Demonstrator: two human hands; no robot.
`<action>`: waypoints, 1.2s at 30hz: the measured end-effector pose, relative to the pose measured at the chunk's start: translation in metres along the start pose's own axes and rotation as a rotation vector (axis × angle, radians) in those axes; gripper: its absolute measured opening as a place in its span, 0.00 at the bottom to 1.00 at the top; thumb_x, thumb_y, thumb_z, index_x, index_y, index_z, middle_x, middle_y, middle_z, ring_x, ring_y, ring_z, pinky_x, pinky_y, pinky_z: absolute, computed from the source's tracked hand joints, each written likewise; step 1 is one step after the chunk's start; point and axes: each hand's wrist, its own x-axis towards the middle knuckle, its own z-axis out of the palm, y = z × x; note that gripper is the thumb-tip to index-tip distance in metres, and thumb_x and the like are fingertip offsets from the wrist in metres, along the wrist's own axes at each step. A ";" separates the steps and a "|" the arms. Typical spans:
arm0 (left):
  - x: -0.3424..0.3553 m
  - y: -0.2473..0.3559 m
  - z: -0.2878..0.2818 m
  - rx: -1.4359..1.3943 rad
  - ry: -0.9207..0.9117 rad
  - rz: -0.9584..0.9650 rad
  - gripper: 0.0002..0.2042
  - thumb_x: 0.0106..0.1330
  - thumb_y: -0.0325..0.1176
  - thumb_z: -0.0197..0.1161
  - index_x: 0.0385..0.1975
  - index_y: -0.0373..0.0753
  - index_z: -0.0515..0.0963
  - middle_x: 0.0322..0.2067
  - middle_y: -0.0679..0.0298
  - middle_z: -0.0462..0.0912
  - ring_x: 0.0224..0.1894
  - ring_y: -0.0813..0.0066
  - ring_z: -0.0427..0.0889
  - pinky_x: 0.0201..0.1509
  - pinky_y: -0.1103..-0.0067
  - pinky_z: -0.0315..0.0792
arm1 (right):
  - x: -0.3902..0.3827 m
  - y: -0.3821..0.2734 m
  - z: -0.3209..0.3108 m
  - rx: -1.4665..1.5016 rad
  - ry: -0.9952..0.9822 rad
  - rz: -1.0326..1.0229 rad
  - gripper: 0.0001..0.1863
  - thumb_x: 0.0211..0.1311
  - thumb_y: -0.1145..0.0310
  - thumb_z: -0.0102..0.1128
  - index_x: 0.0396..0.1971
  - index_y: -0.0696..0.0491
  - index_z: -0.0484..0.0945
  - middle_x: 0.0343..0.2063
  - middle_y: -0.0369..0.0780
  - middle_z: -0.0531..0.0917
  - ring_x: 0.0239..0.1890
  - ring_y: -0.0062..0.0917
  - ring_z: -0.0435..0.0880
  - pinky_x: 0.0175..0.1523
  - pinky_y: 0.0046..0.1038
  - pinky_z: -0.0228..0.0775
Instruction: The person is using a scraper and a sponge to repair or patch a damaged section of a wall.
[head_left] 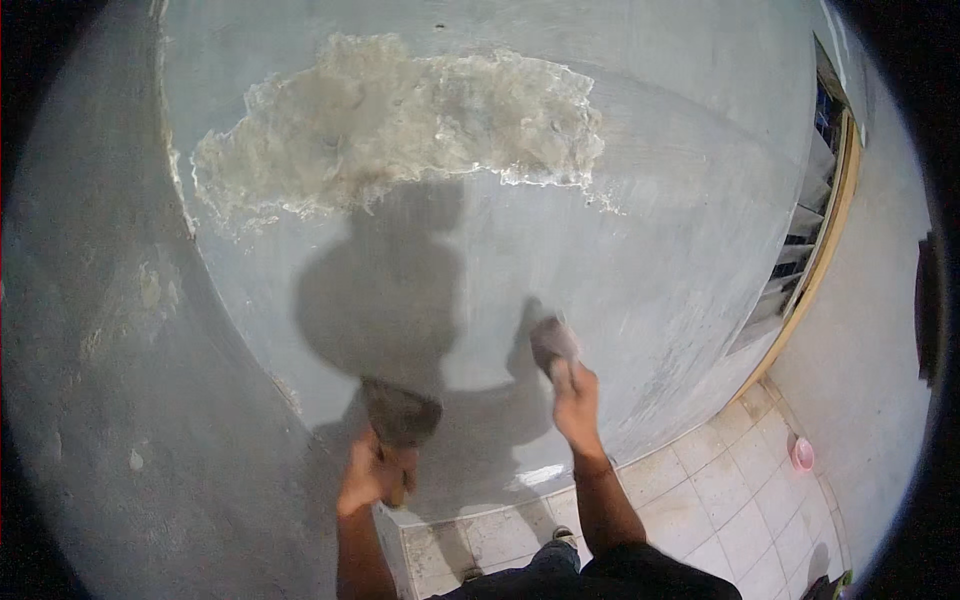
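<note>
My left hand (368, 480) is closed around the handle of a broad, dark-bladed scraper (403, 412), its blade pointing up. Farther right, my right hand (577, 408) grips a smaller putty knife (553, 341), blade upward with a greyish face. Both tools are in front of a blue-grey wall (640, 270); whether either blade touches it I cannot tell. Above them runs a wide, rough patch (400, 120) of bare beige plaster with flaking white edges. Shadows of my head and arms fall on the wall between the tools and the patch.
A second wall (120, 400) meets this one at a corner on the left. At the right are a wood-framed louvred window (805, 230) and another wall. White floor tiles (700, 500) lie below, with a small pink container (802, 454) near the right wall.
</note>
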 end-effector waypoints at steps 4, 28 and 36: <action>-0.032 -0.072 0.042 -0.447 -0.106 -0.310 0.11 0.61 0.27 0.58 0.41 0.36 0.67 0.21 0.62 0.75 0.19 0.71 0.76 0.19 0.74 0.72 | -0.029 0.009 -0.065 0.800 0.360 0.280 0.26 0.62 0.55 0.54 0.53 0.60 0.67 0.51 0.41 0.74 0.52 0.33 0.75 0.59 0.35 0.66; -0.038 -0.093 0.118 -0.654 -0.285 -0.364 0.26 0.49 0.22 0.66 0.50 0.38 0.66 0.40 0.59 0.77 0.31 0.73 0.78 0.27 0.75 0.75 | -0.124 -0.018 -0.055 -0.163 -0.847 0.389 0.14 0.57 0.65 0.59 0.42 0.53 0.78 0.35 0.44 0.83 0.37 0.41 0.81 0.44 0.35 0.71; -0.026 -0.085 0.142 -0.404 -0.302 -0.373 0.25 0.48 0.25 0.69 0.48 0.39 0.67 0.34 0.63 0.78 0.32 0.75 0.79 0.30 0.78 0.74 | -0.135 -0.018 -0.068 -0.256 -0.441 0.519 0.25 0.53 0.64 0.65 0.52 0.51 0.72 0.43 0.44 0.79 0.39 0.32 0.80 0.44 0.32 0.72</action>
